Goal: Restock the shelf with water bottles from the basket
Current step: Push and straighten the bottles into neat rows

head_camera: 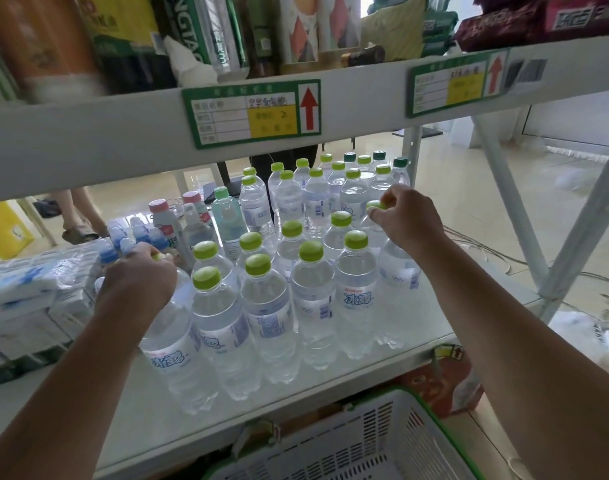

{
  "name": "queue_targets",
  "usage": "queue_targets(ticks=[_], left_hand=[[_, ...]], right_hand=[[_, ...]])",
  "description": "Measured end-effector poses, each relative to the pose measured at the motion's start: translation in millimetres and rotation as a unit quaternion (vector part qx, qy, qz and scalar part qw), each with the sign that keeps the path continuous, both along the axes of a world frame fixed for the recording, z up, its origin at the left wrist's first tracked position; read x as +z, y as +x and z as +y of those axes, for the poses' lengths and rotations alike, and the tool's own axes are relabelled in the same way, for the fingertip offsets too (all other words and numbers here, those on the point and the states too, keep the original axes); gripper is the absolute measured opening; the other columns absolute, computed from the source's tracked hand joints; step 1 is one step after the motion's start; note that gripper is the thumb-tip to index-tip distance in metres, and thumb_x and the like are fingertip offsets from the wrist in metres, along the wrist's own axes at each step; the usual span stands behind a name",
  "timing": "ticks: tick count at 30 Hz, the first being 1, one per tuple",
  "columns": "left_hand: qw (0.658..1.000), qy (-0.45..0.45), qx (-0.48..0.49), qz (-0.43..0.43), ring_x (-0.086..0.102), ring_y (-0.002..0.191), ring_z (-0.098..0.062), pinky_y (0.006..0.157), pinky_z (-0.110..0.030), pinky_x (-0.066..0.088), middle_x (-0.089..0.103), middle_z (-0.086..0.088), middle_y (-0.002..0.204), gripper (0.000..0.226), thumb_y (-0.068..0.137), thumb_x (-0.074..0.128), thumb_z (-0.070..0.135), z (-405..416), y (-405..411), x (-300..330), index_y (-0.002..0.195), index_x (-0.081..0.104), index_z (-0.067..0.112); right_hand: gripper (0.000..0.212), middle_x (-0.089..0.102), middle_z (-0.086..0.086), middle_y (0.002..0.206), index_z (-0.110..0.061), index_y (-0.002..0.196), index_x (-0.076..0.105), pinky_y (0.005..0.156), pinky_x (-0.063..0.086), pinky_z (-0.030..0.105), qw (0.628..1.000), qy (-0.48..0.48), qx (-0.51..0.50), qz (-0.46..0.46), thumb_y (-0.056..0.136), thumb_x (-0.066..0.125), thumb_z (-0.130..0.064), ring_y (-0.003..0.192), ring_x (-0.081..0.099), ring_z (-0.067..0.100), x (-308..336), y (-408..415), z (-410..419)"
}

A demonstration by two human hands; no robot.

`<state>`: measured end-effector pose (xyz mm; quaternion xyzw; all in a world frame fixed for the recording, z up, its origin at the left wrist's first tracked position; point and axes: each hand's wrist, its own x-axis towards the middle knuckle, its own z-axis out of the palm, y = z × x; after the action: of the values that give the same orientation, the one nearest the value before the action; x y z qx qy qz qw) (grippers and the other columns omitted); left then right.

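At the bottom of the frame the white basket sits below the shelf, where the left hand grips a front-left bottle by its cap and the right hand pinches a farther bottle's cap, probably squaring the rows.

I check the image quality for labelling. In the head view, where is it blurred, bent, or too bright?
Head view: upper shelf edge bows from wide-angle distortion; orange package at top left is motion-blurred; floor behind is washed out by daylight; nearby bottles and both hands, left hand, right hand, look sharp.
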<state>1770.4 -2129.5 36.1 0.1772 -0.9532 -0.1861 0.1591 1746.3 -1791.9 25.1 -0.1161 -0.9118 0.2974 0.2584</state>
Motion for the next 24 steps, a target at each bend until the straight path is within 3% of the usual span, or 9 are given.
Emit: queue_targets(ticks=[7,11,16,21,24], left_hand=[[1.000,-0.009,0.005,0.005,0.050,0.114,-0.042,0.089,-0.044,0.042,0.056,-0.024,0.124,0.037,0.097,0.041,0.028,0,-3,-2,0.125,0.051,0.007],[1.000,-0.001,0.000,0.007,0.051,0.110,-0.040,0.078,-0.039,0.038,0.058,-0.023,0.119,0.032,0.095,0.042,0.025,-1,-4,-3,0.119,0.053,0.007],[1.000,0.002,0.005,0.001,0.051,0.110,-0.040,0.077,-0.038,0.036,0.057,-0.023,0.120,0.033,0.096,0.041,0.026,-2,-5,-3,0.120,0.052,0.006],[1.000,-0.006,0.000,-0.004,0.050,0.113,-0.042,0.082,-0.041,0.039,0.056,-0.025,0.123,0.032,0.096,0.041,0.025,-2,-3,-2,0.120,0.052,0.007],[1.000,-0.017,0.009,-0.006,0.050,0.114,-0.042,0.085,-0.044,0.042,0.055,-0.024,0.124,0.034,0.095,0.040,0.024,1,-3,-1,0.121,0.050,0.006]], right_hand=[[0.035,0.070,0.003,0.100,-0.015,0.105,0.065,0.075,0.039,0.025,1.000,0.019,-0.014,0.012,0.079,0.071,-0.037,0.096,0.062,0.024,8,4,1],[0.035,0.070,0.003,0.098,-0.015,0.105,0.063,0.074,0.039,0.024,1.000,0.011,-0.008,0.025,0.078,0.072,-0.035,0.095,0.064,0.024,6,5,-8],[0.034,0.071,0.005,0.099,-0.014,0.104,0.065,0.072,0.039,0.025,0.999,0.034,-0.009,0.011,0.081,0.070,-0.040,0.094,0.063,0.026,5,8,-9],[0.074,0.056,0.016,0.130,-0.009,0.133,0.044,0.088,0.044,0.032,0.994,-0.043,0.040,-0.091,0.077,0.073,-0.047,0.115,0.054,0.032,32,21,6],[0.079,0.043,0.019,0.144,-0.009,0.142,0.036,0.098,0.040,0.040,0.975,0.004,0.024,-0.221,0.082,0.064,-0.052,0.126,0.045,0.035,49,36,17]])
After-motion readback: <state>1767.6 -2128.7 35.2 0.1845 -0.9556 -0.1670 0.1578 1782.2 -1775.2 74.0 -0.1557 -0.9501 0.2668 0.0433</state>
